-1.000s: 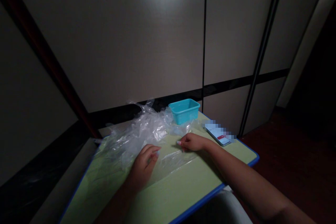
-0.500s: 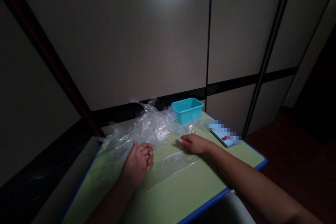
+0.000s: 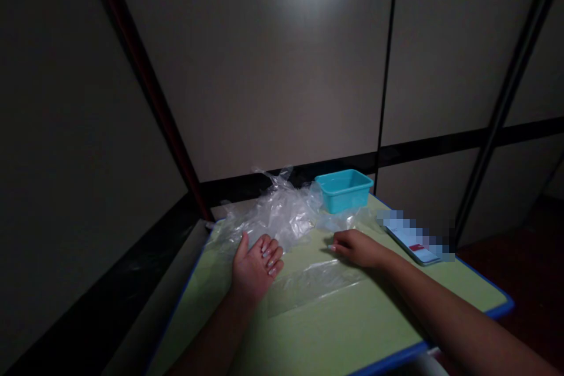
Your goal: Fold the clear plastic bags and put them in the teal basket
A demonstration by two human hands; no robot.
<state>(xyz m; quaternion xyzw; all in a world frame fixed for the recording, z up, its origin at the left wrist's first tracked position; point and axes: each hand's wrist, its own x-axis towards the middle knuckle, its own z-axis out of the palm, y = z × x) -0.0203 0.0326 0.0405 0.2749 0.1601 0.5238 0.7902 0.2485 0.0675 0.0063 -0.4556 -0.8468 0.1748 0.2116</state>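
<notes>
A flat clear plastic sheet lies on the green table between my hands. My left hand is turned palm up at the sheet's left edge, its fingers curled in over the plastic. My right hand rests knuckles up on the sheet's far right corner, fingers drawn together and pressing on it. Just behind both hands is a crumpled pile of clear plastic.
A teal plastic tub stands at the table's far edge, right of the pile. A phone lies at the right side. The table has a blue rim and stands against pale wall panels; dark floor shows on the right.
My left hand has turned from palm down to palm up and curled its fingers. The view has swung left, so everything sits further right. My right hand stays on the sheet.
</notes>
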